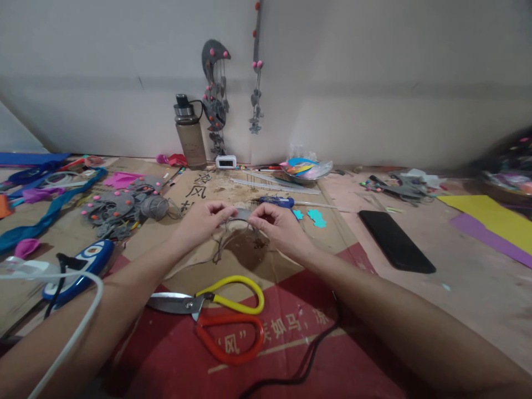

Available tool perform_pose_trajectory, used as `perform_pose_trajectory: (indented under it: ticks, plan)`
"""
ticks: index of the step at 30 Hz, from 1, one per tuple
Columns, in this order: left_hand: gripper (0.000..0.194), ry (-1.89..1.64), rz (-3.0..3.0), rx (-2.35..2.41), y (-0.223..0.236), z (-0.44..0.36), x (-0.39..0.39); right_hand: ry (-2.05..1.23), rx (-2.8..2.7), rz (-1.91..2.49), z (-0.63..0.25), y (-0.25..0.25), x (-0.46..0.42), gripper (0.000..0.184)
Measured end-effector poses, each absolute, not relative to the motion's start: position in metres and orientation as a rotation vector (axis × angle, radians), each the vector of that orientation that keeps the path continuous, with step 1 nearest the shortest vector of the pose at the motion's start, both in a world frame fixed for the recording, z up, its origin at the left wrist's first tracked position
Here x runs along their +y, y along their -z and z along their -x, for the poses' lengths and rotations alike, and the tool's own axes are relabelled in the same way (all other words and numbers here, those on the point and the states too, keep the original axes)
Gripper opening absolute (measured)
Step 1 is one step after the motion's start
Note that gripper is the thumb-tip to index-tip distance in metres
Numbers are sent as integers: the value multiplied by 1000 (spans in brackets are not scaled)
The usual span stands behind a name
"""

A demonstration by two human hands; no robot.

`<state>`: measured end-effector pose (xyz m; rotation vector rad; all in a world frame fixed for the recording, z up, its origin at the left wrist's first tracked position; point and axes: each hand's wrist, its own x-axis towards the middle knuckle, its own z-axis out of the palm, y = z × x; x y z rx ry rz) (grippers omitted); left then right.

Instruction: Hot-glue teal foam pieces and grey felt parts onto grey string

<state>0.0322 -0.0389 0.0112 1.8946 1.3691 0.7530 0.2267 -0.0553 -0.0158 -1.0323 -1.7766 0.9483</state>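
Note:
Over the cardboard, both of my hands pinch a small curved grey felt-like piece (pixel 241 214). My left hand (pixel 201 221) grips its left end between thumb and fingers, and my right hand (pixel 280 228) has the other end the same way. Thin grey cord (pixel 218 246) dangles below the piece and trails left. Closer to me lies a pair of scissors (pixel 177 303) with one yellow and one red handle, touched by neither hand. Small turquoise cut-outs (pixel 317 218) and a blue-handled tool (pixel 276 201) lie just beyond my right hand.
A pile of grey felt pieces (pixel 120 208) with pink beads lies left, near a blue oval case (pixel 83 271). A bottle (pixel 191 141) and small white clock (pixel 226 162) stand at the back. A black phone (pixel 394 241) lies right. Grey ornaments (pixel 215 105) hang on the wall.

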Motion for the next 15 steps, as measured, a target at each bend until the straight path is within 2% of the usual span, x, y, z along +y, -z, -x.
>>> perform_pose_trajectory:
  ticks: [2,6,10,15]
  plan:
    - [27,-768,-2170,1579,-10,-24,-29,-896,-2008,1115,-229,22,-54,14]
    - [27,-497,-2416,1716,3,-13,-15,-733,-2353,1157,-231,26,-55,16]
    - [26,-298,-2483,1716,16,-13,-14,-629,-2285,1173,-235,17,-55,19]
    - [23,-287,-2609,1688,16,-17,-20,-461,-2079,1328,-252,12,-45,31]
